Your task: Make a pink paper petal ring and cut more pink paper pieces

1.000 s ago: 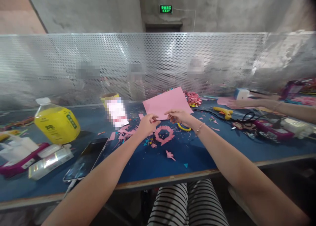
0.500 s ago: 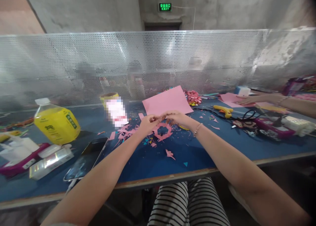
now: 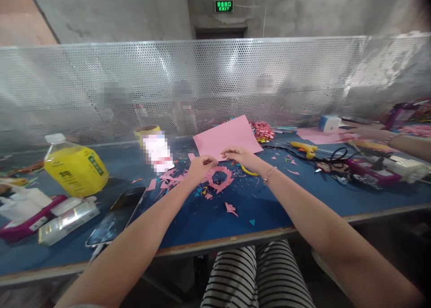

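Observation:
A ring of folded pink paper (image 3: 230,180) with a jagged rim lies on the blue tabletop in front of my hands. My left hand (image 3: 201,165) is at the ring's far left edge, fingers pressed together; what they pinch, if anything, is too small to make out. Just right of it, my right hand (image 3: 238,156) hovers beyond the ring, its fingers bent and the thumb apart, with nothing visible between them. Behind both hands a pink paper sheet (image 3: 225,136) leans up at a slant. Nearer me lies a cut pink paper scrap (image 3: 230,209).
Paper clippings (image 3: 168,178) surround the ring. On the left are a yellow bottle (image 3: 77,171), a phone (image 3: 117,216) and a lit phone (image 3: 158,153). A yellow glue gun (image 3: 305,150) with cable lies right; another person's arm (image 3: 407,144) reaches in. A perforated metal screen (image 3: 215,74) stands behind.
My hands, which met above the ring's far edge, have parted slightly. My right hand has lifted a little away. The other person's hand at the right is blurred by motion.

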Demonstrator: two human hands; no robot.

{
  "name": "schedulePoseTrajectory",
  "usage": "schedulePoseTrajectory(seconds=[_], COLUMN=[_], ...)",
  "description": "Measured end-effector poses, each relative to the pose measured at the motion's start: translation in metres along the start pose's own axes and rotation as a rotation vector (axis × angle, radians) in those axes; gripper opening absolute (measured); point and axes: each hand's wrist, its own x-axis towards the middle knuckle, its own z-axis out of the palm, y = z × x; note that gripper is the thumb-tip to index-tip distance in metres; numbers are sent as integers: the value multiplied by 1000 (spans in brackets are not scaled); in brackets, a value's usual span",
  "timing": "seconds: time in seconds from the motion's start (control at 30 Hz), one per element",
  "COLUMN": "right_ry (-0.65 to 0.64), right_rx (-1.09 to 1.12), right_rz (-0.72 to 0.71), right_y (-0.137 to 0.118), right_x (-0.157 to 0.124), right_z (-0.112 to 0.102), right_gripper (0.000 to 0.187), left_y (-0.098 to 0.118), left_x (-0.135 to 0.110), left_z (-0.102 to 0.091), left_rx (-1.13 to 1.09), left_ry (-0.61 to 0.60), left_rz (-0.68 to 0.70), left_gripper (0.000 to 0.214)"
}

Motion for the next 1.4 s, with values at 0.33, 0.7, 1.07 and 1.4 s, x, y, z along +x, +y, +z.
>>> schedulePoseTrajectory(seconds=[0.33,0.7,1.07,1.4], right_ry=[-138,-528,-88,-85], right_rx=[-330,-222,-143,-32], right_rz=[29,99,36,-84], right_y=[15,1,0,6], right_x=[1,-12,-5,-1], right_z=[4,-30,-21,-11], right_gripper=[36,38,29,30], left_y=[-19,-38,-29,-2], left_x=[9,17,15,-3], left_z=[-6,-21,-29,-3], left_rx=[-269,-398,243,-430], left_ry=[219,381,206,-369], left_rz=[-120,-199,-174,-9], left_gripper=[19,16,33,42])
